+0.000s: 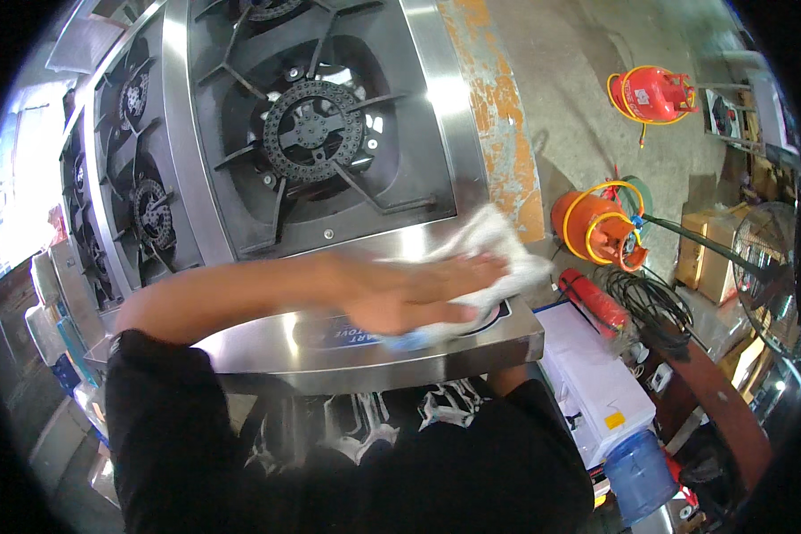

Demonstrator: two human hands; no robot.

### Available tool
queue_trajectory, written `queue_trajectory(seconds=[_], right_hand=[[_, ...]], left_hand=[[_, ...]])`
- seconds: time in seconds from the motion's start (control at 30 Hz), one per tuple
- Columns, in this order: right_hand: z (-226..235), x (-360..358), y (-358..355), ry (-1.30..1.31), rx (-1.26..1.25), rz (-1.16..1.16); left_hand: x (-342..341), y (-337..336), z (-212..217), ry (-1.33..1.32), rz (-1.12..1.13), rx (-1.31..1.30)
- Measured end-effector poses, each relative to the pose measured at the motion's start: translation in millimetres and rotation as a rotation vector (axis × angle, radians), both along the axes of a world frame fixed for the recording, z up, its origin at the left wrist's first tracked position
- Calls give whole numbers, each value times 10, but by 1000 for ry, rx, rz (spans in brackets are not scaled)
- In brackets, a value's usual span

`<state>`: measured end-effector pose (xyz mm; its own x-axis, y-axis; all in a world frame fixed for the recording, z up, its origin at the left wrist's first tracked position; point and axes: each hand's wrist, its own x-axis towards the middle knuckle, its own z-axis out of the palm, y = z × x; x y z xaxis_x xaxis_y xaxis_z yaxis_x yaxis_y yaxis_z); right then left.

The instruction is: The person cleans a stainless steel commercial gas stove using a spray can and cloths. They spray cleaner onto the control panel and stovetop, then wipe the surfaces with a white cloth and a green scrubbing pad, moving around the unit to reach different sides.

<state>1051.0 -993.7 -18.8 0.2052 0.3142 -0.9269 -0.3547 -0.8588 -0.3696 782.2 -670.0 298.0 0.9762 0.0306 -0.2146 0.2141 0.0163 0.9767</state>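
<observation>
My left hand [409, 289] reaches across from the lower left and presses a white cloth [489, 233] onto the right end of the steel front ledge [262, 343] of a gas stove. The fingers point right, over the cloth, and are slightly smeared by motion. The cloth is bunched beneath and beyond the fingertips, partly covering a printed label on the ledge. Of my right hand [507, 381], only a bit of skin shows under the ledge's front edge, beside the black sleeve. Its fingers are hidden. Behind the ledge sits a round burner [313, 132] with a black pan support.
More burners [151, 212] line the stove to the left. On the floor at right stand an orange gas cylinder [601, 227], a red cylinder [657, 94] and a fan [765, 258]. A white box [587, 374] and a blue water bottle [639, 476] are near my right side.
</observation>
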Motion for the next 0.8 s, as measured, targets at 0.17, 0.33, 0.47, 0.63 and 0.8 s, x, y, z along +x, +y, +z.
queue_trajectory(seconds=[0.17, 0.33, 0.47, 0.63, 0.8], right_hand=[[133, 175, 214, -80, 84, 100], [699, 583, 1081, -294, 352, 284], [1798, 444, 2562, -791, 619, 350], [3910, -797, 3492, -356, 1482, 1394], [3938, -2585, 3422, 719, 922, 2024]], left_hand=[[-121, -31, 30, 14, 17, 28], [-1322, -310, 473, 364, 41, -66], [-1874, -485, 646, 515, 44, -84], [-1946, -583, 806, 550, 132, 17], [-2301, -633, 1307, 669, 247, 60]])
